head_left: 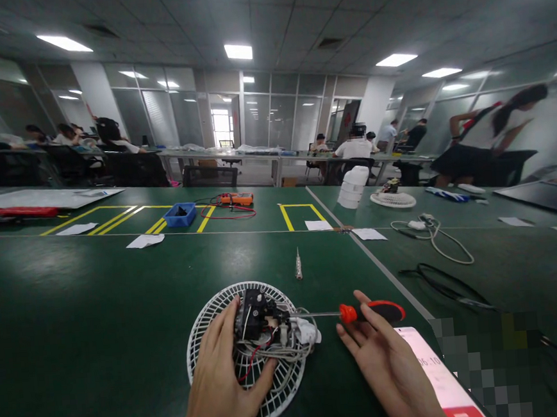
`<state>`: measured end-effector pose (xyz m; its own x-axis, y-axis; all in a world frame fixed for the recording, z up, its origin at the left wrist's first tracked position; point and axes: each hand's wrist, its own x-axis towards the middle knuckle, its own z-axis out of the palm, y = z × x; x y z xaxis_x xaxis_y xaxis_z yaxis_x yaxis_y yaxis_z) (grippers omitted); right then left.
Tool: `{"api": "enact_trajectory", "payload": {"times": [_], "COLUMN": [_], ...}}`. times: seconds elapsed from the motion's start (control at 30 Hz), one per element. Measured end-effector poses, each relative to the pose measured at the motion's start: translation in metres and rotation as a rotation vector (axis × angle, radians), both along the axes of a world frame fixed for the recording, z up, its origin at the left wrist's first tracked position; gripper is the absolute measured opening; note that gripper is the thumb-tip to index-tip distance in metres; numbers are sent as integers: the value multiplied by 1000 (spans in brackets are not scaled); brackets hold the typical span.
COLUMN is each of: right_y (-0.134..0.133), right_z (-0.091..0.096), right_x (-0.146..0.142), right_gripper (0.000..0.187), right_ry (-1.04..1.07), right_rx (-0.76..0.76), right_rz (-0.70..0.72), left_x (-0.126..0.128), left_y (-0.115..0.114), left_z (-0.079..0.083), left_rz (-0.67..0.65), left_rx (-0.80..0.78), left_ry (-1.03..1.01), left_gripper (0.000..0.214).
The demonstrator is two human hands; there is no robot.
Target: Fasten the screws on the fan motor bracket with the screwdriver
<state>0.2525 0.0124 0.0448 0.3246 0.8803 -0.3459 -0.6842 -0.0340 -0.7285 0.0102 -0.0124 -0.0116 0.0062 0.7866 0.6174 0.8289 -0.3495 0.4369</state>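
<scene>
Clamping the motor [254,317] are the left hand [222,383] fingers; at three o'clock, the right hand [390,367] (fingers apart) touches the screwdriver [378,310].

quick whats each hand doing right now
Left hand: closed around the black motor unit on the white fan grille.
Right hand: open, fingertips at the screwdriver handle, not wrapped round it.

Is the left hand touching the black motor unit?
Touching. The head view shows the left hand with fingers against the black motor unit, no gap.
</scene>
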Motion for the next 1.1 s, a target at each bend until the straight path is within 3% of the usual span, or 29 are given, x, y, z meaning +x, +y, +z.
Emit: {"api": "enact_trajectory", "payload": {"times": [0.17,0.3,0.63,0.9,1.1], "right_y": [2,2,2,1,2], "right_z": [0,1,-2,-3,0], "right_x": [-1,0,-2,-4,-2], "right_gripper": [54,60,53,60,56], "right_ry": [16,85,21,-5,99], "right_rx": [-1,42,38,9,21], "right_rz": [-21,-25,-25,-43,-35], "left_x": [-1,-1,-3,-2,-1], "left_y": [0,1,0,-3,-2], "left_z": [-1,-2,-1,1,1], "left_rz": [-3,-2,-7,4,-4], "left_rx": [-19,-37,-30,-59,-38], "left_ry": [-11,-27,-38,-18,-24], "left_gripper": [90,87,85,89,87]}}
